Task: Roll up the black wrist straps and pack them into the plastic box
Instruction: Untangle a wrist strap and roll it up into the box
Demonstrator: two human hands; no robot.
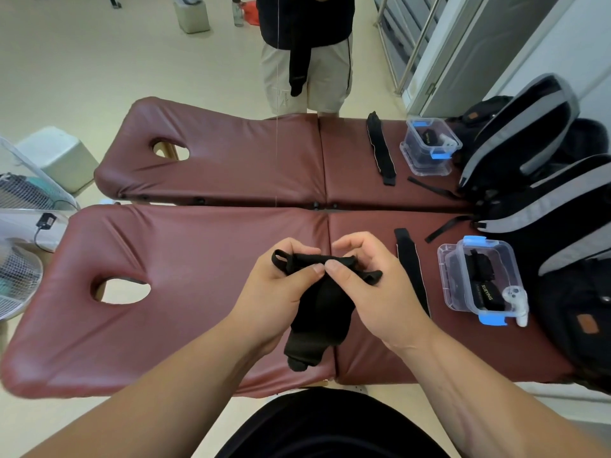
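Note:
Both my hands hold one black wrist strap (322, 312) above the near maroon massage table (185, 325). My left hand (281, 289) and my right hand (370, 285) pinch its top edge, thumbs meeting in the middle. A small loop sticks out at the strap's left end, and the rest hangs down between my wrists. A second black strap (411, 276) lies flat on the table to the right. Further right stands the clear plastic box (444, 269) with blue clips, holding rolled black straps.
On the far table (215, 160) lie another black strap (380, 148) and a second clear box (429, 147). Black-and-grey backpacks (529, 153) crowd the right side. A person (307, 47) stands beyond the far table holding a black strap. Fans (16, 252) stand at left.

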